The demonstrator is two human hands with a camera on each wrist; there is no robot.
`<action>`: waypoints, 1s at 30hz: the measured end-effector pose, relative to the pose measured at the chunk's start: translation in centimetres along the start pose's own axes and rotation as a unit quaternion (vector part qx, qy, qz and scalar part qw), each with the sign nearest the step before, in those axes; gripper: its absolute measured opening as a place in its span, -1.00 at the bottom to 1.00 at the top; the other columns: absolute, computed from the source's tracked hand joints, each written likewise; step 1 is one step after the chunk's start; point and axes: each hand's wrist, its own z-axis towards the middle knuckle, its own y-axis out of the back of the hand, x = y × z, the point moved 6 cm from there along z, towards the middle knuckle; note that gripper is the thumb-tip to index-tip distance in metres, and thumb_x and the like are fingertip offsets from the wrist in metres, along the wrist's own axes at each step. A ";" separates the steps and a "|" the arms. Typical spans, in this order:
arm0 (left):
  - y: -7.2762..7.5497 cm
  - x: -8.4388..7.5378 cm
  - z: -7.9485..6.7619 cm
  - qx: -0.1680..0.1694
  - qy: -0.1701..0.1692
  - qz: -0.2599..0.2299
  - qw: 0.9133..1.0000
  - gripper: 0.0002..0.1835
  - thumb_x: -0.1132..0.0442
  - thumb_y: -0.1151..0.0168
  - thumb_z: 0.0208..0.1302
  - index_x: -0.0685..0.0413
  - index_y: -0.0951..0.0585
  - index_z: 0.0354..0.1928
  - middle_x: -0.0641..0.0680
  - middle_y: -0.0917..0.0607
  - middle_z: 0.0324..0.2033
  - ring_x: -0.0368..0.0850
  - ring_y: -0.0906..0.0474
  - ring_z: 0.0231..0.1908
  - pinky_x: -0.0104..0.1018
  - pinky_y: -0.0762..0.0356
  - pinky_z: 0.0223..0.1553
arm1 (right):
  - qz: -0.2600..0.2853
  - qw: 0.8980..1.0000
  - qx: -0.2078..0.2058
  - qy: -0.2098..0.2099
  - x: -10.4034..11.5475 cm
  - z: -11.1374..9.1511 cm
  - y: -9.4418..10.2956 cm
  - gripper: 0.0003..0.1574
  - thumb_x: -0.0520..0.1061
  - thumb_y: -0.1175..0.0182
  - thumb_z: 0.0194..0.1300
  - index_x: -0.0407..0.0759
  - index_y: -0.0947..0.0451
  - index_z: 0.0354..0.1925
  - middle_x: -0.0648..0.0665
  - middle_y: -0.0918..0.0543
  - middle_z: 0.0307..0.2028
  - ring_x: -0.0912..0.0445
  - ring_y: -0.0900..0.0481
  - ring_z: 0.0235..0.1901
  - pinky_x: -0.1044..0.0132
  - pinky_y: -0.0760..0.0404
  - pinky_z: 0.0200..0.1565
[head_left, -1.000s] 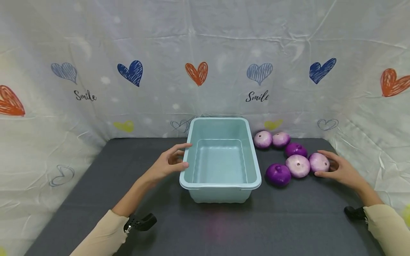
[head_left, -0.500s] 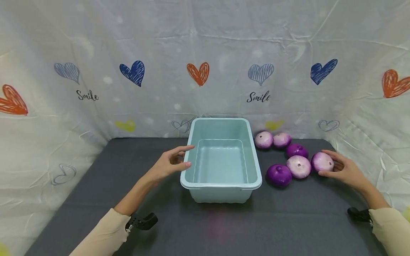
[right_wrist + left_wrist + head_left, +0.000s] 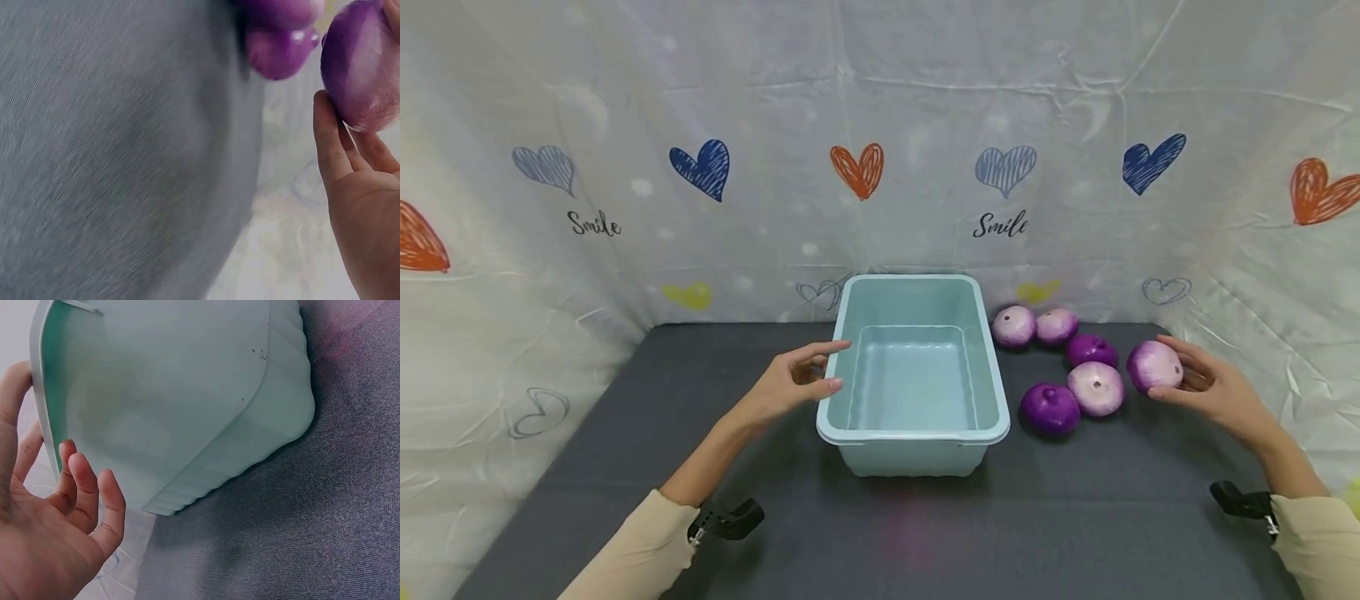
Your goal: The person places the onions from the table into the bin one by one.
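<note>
My left hand [image 3: 786, 383] is at the left rim of a pale blue-green plastic tub [image 3: 917, 435]. Its thumb and index finger reach over the rim, while the other fingers curl along the outer wall, as the left wrist view shows. Over at the right, my right hand [image 3: 1225, 400] holds a purple-and-white red onion [image 3: 1152, 367] between thumb and fingers. In the right wrist view this onion [image 3: 359, 69] is raised off the dark cloth, fingertips against its side. Part of it is cut off by the frame edge.
Several more red onions lie right of the tub: a dark purple one [image 3: 1051, 409] in front, a pale one [image 3: 1096, 388] beside it, others behind. Dark grey cloth [image 3: 910, 533] covers the table. A white curtain [image 3: 775, 125] printed with hearts hangs behind.
My right hand has lifted the rightmost onion off the cloth and slightly away from its neighbour. The left hand stays at the tub's rim.
</note>
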 end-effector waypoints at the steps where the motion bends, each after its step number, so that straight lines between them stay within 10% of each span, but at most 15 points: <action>1: 0.0 0.0 0.0 0.001 -0.002 0.001 1.000 -0.40 0.26 -0.36 0.38 -0.05 -0.48 0.44 0.22 -0.53 -0.14 0.11 -0.53 -0.34 -0.03 -0.57 -0.18 | 0.003 1.000 0.001 0.004 0.3 0.1 -0.1 -0.04 -0.40 -0.40 0.25 -0.18 -0.25 0.52 0.14 -0.40 0.30 0.45 -0.44 0.13 0.55 -0.47 -0.01; 30: 0.2 -0.2 0.4 0.005 -0.017 0.012 1.000 -0.43 0.27 -0.35 0.39 0.08 -0.49 0.42 0.22 -0.50 -0.26 0.35 -0.48 -0.38 0.01 -0.55 -0.27 | 0.109 0.991 0.056 0.044 8.4 6.3 -6.5 -0.07 -0.45 -0.36 0.26 -0.19 -0.27 0.51 -0.16 -0.30 0.41 0.14 -0.38 0.31 0.44 -0.40 0.17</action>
